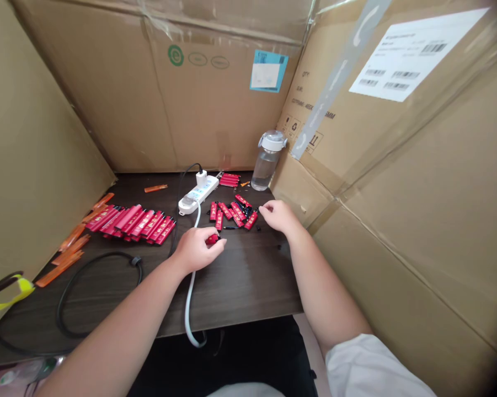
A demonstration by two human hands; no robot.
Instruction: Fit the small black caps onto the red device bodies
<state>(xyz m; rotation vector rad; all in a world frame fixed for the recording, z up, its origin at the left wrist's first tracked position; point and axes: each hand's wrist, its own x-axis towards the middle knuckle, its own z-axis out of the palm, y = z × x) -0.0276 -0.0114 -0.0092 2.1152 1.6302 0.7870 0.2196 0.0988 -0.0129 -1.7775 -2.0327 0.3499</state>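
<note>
red lighter [212, 239], partly hidden, in left hand [196, 249]

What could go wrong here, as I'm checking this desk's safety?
The white cable runs past the left hand, which holds a red piece, and over the desk edge, so a snag could drag the power strip. Small black bits lie loose by the right hand and might be swept off. The bottle stands near the strip; if knocked over, any liquid could reach it.
</note>
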